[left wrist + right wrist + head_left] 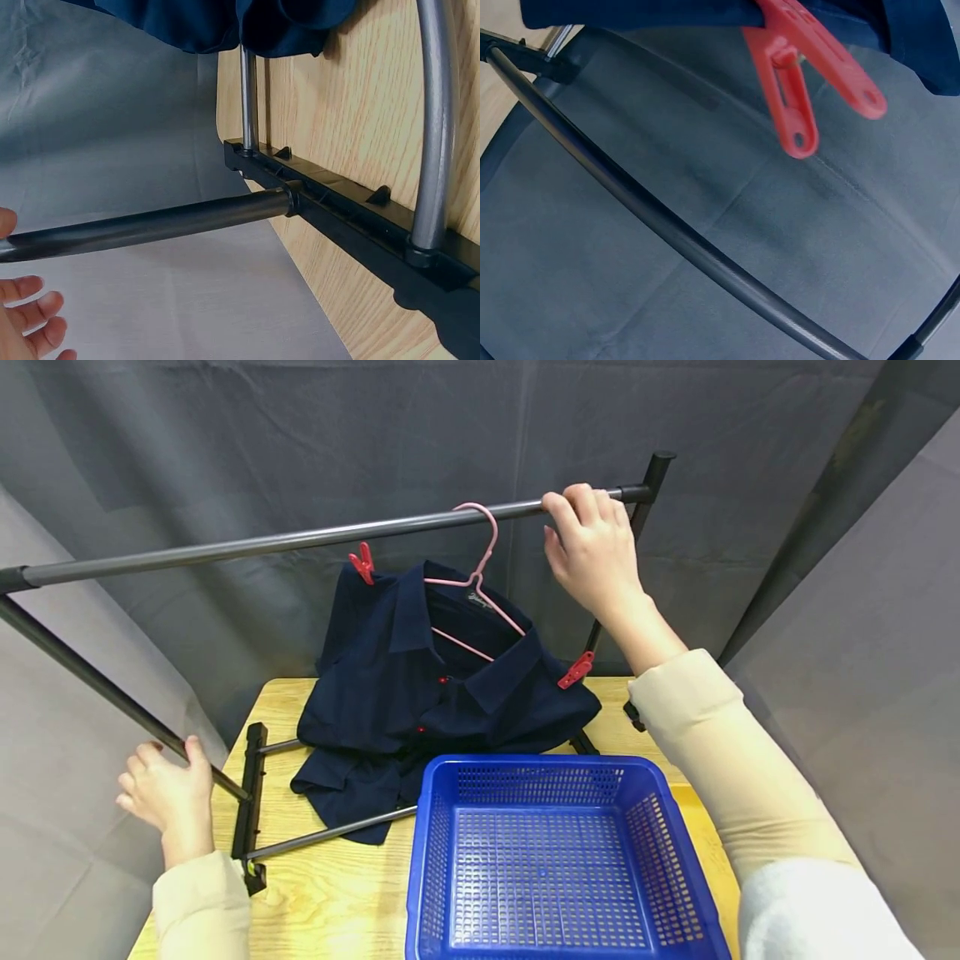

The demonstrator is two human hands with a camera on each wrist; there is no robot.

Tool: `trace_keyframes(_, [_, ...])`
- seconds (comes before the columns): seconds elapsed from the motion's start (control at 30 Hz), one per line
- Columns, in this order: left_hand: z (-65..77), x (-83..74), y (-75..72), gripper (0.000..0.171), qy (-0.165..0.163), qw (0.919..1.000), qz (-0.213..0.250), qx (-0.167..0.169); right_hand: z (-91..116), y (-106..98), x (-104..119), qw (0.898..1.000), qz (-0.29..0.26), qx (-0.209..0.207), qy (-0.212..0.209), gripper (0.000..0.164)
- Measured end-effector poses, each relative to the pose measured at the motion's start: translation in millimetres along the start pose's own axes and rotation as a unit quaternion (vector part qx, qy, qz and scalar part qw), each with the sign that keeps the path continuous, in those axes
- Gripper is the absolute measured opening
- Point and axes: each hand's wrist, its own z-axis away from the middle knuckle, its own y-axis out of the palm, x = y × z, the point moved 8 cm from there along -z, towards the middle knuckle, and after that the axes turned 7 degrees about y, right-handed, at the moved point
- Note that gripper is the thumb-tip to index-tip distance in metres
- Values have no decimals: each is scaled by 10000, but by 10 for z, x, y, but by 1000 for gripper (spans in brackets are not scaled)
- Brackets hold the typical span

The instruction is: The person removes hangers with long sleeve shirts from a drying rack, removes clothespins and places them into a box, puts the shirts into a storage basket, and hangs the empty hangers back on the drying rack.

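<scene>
A dark navy shirt (367,668) with red buttons hangs on a pink hanger (487,552), its hook over the rail (322,537) of a black garment rack. Red clothespins (363,562) are clipped at both shoulders; the right wrist view shows one clothespin (787,75) close up. My right hand (600,547) grips the rail near its right end, fingers over the top and thumb below. Down at the rack's left post (150,225), my left hand (167,789) has its thumb against the tube, while its loosely bent fingers (41,311) stay apart from it.
A blue perforated basket (420,877) stands on the wooden table (322,893) in front of the shirt, whose lower part is bunched behind it. The rack's black foot (251,810) and lower bars rest on the table. Grey curtains (300,443) surround the table.
</scene>
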Motion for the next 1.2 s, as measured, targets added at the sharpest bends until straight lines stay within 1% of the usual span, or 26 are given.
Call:
trace_keyframes(0.23, [-44, 57, 83, 60, -24, 9994, -110, 318, -108, 50, 6, 9998, 141, 116, -104, 24])
trace_keyframes(0.43, [-43, 59, 139, 61, 32, 9986, -172, 500, -135, 85, -22, 9996, 106, 208, -150, 20])
trace_keyframes(0.53, [-33, 55, 156, 59, 37, 9987, -92, 494, -133, 90, -27, 9994, 135, 199, -231, 18])
trace_keyframes(0.63, [-31, 55, 153, 57, 23, 9992, 12, 401, -137, 91, -24, 9993, 143, 219, -258, 16])
trace_keyframes(0.83, [-36, 32, 164, 57, 18, 9989, -5, 461, -144, 103, -50, 9992, 130, 349, -121, 16])
trace_keyframes(0.93, [-39, 23, 170, 56, -4, 9989, 13, 474, -146, 103, -57, 9991, 111, 381, -123, 16])
trace_keyframes(1.1, [-54, 37, 196, 56, -49, 9985, 34, 544, -150, 122, -84, 9989, 109, 453, -2, 15])
trace_keyframes(1.2, [-57, 44, 198, 55, -76, 9986, 82, 521, -155, 125, -89, 9988, 92, 482, 67, 13])
